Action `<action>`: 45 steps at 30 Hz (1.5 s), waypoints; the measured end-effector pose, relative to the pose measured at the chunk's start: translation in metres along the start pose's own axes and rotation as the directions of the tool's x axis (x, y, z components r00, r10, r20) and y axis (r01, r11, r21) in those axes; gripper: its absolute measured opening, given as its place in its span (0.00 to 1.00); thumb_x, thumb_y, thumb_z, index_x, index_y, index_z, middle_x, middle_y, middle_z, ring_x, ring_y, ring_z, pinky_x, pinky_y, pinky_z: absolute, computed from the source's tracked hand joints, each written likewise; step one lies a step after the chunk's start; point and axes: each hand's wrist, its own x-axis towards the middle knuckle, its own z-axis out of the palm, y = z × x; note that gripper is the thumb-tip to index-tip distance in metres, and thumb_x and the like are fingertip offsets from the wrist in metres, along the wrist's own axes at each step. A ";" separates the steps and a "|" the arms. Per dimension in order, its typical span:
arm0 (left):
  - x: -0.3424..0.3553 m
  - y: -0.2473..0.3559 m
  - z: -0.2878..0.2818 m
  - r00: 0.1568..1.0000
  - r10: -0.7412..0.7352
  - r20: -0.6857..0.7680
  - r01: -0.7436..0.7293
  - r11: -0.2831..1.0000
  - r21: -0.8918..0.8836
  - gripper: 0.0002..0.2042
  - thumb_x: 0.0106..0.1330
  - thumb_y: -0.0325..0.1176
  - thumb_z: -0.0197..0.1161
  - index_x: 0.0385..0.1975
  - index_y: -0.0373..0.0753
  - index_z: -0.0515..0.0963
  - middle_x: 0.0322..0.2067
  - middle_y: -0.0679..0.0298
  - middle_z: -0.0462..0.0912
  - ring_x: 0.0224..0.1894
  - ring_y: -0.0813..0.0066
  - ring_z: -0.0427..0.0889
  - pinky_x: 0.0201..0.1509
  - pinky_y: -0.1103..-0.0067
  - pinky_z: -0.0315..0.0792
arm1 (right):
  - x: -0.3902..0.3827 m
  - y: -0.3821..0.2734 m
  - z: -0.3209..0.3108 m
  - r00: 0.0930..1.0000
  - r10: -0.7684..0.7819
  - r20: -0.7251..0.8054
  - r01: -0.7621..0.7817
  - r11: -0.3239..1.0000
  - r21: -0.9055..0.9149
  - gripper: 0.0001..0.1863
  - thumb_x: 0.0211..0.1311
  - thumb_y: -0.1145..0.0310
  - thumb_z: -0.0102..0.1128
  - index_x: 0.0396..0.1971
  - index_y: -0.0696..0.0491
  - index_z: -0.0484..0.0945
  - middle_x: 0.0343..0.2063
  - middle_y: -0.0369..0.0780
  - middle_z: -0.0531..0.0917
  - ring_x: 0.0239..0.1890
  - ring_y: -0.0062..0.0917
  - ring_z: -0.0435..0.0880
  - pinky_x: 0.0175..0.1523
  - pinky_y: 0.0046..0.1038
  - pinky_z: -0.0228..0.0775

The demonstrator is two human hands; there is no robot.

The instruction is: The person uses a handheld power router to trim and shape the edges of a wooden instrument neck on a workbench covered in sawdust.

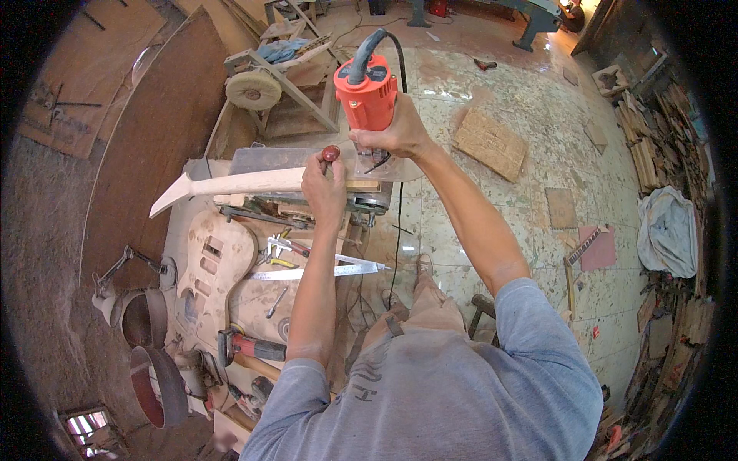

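Note:
A red router stands upright over the far edge of the workbench. My right hand is wrapped round its body from the right. My left hand grips a round dark red knob beside the router, on its clear base plate. Under my left hand runs a pale wooden guitar neck, its headstock pointing left. The neck's right end lies beneath the base plate, and my hand hides part of it. The router's bit cannot be made out.
A guitar body, a steel ruler, pliers and a red power tool lie on the bench. A black cord hangs from the router to the floor. Behind stands a wooden frame with a disc. Scrap wood lines the right wall.

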 end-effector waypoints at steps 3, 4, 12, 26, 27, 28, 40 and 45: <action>0.000 0.000 0.000 1.000 0.002 -0.001 -0.002 1.000 -0.005 0.14 0.71 0.35 0.67 0.47 0.32 0.80 0.38 0.48 0.90 0.42 0.59 0.91 0.48 0.67 0.79 | -0.002 -0.004 -0.002 1.000 0.023 0.007 -0.023 0.999 -0.033 0.25 0.43 0.63 0.80 0.43 0.57 0.83 0.34 0.35 0.86 0.35 0.20 0.83 0.43 0.28 0.76; 0.000 0.000 0.001 1.000 0.002 -0.003 -0.002 1.000 -0.001 0.13 0.71 0.35 0.67 0.47 0.31 0.80 0.38 0.48 0.90 0.42 0.59 0.91 0.48 0.67 0.79 | -0.003 -0.006 -0.001 1.000 0.007 -0.006 -0.007 1.000 -0.025 0.25 0.43 0.63 0.80 0.42 0.57 0.83 0.34 0.35 0.86 0.35 0.20 0.83 0.43 0.28 0.76; 0.001 -0.004 0.002 1.000 0.007 0.002 -0.007 1.000 0.016 0.14 0.71 0.36 0.67 0.46 0.31 0.81 0.36 0.49 0.89 0.39 0.62 0.89 0.46 0.68 0.78 | -0.005 -0.006 0.001 0.999 -0.016 -0.046 0.014 0.999 -0.040 0.25 0.44 0.63 0.81 0.42 0.57 0.83 0.34 0.35 0.86 0.35 0.20 0.83 0.43 0.28 0.77; 0.000 -0.004 0.000 1.000 0.026 0.010 -0.026 1.000 -0.001 0.14 0.71 0.36 0.68 0.47 0.32 0.82 0.37 0.50 0.89 0.40 0.62 0.90 0.47 0.68 0.78 | -0.003 0.001 0.005 0.992 -0.063 -0.108 0.063 0.998 -0.002 0.29 0.41 0.54 0.82 0.41 0.55 0.82 0.32 0.38 0.87 0.33 0.27 0.83 0.43 0.32 0.76; 0.000 -0.004 0.000 1.000 0.020 0.009 -0.020 1.000 -0.010 0.14 0.71 0.36 0.68 0.47 0.32 0.82 0.37 0.51 0.90 0.40 0.62 0.90 0.48 0.69 0.79 | -0.003 0.000 0.005 0.993 -0.055 -0.101 0.055 0.998 -0.004 0.29 0.41 0.54 0.82 0.41 0.55 0.82 0.32 0.38 0.87 0.33 0.27 0.83 0.43 0.32 0.76; -0.001 -0.004 0.000 1.000 0.014 0.009 -0.014 1.000 -0.020 0.14 0.71 0.36 0.68 0.47 0.32 0.82 0.38 0.51 0.90 0.41 0.63 0.90 0.48 0.69 0.79 | -0.002 -0.001 0.004 0.995 -0.047 -0.093 0.047 0.999 -0.006 0.29 0.41 0.54 0.82 0.41 0.55 0.83 0.32 0.38 0.87 0.33 0.27 0.83 0.43 0.32 0.76; 0.000 0.005 -0.001 0.999 -0.041 0.022 0.041 0.999 0.009 0.14 0.72 0.36 0.68 0.48 0.32 0.81 0.40 0.50 0.90 0.44 0.64 0.90 0.50 0.70 0.79 | -0.002 0.002 -0.001 1.000 0.004 -0.030 -0.005 1.000 -0.031 0.26 0.44 0.62 0.82 0.43 0.57 0.83 0.34 0.34 0.87 0.36 0.20 0.83 0.45 0.28 0.77; 0.000 0.000 0.001 0.999 -0.041 0.009 0.041 0.999 -0.035 0.14 0.72 0.34 0.68 0.48 0.30 0.80 0.42 0.48 0.90 0.47 0.64 0.91 0.54 0.70 0.79 | 0.001 0.000 0.000 0.999 -0.036 -0.025 0.035 0.999 -0.032 0.24 0.43 0.63 0.82 0.41 0.56 0.83 0.33 0.34 0.87 0.35 0.20 0.84 0.45 0.28 0.78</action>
